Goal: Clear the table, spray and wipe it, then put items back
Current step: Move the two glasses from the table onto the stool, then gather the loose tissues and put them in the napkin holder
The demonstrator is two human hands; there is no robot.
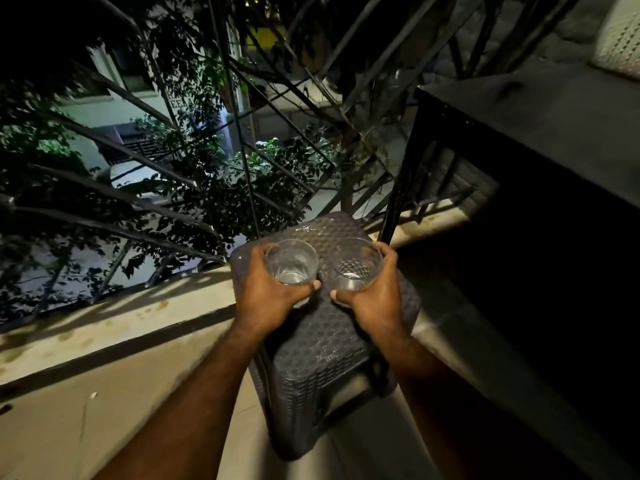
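Observation:
A small dark woven-pattern table [322,344] stands against the balcony ledge. My left hand [270,292] grips a clear glass tumbler [291,262] with a little liquid at its bottom. My right hand [372,296] grips a second clear tumbler [356,263]. Both glasses are side by side above the far half of the table top; I cannot tell whether their bases touch it. The near half of the table top is bare.
A metal railing [180,181] with tree foliage behind runs along the pale ledge [104,327] at left. A tall dark table or counter [540,126] stands at right, a white patterned cushion [620,39] on its far corner. Pale floor [86,427] lies at lower left.

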